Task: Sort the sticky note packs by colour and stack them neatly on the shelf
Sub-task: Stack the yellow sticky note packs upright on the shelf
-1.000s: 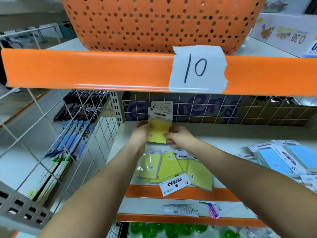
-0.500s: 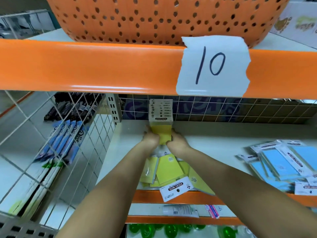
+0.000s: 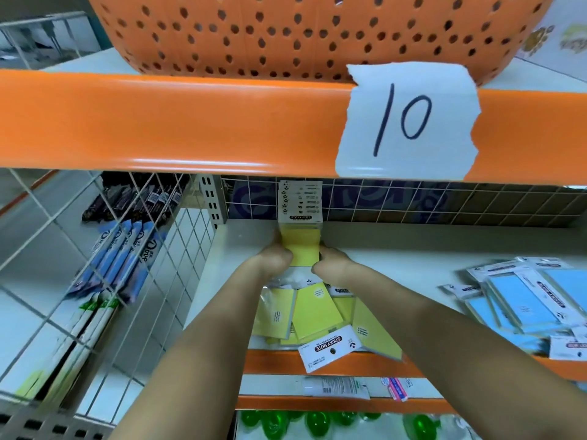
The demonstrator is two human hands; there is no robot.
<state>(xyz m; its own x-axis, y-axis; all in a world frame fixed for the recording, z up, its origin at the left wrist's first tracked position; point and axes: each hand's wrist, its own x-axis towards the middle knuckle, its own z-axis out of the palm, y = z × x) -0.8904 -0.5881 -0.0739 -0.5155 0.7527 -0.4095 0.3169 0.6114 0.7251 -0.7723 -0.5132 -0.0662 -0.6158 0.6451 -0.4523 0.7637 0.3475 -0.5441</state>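
Observation:
A stack of yellow sticky note packs (image 3: 301,246) stands at the back of the white shelf (image 3: 397,265), its white header cards leaning against the wire back grid. My left hand (image 3: 274,258) grips its left side and my right hand (image 3: 332,265) grips its right side. Several loose yellow packs (image 3: 314,312) lie scattered near the shelf's front edge, under my forearms. One pack (image 3: 330,349) pokes its white "STICKY NOTE" header over the orange edge. A pile of blue packs (image 3: 524,300) lies at the right.
An orange shelf beam (image 3: 158,122) with a paper label "10" (image 3: 406,119) hangs overhead, with an orange perforated basket (image 3: 286,30) on top. A wire side grid (image 3: 104,265) borders the left, pens and toothbrushes behind it. Tubes and green bottles fill lower shelves.
Both hands pushed the yellow stack further back until it stands against the rear grid. My head moved closer, so the shelf looks larger.

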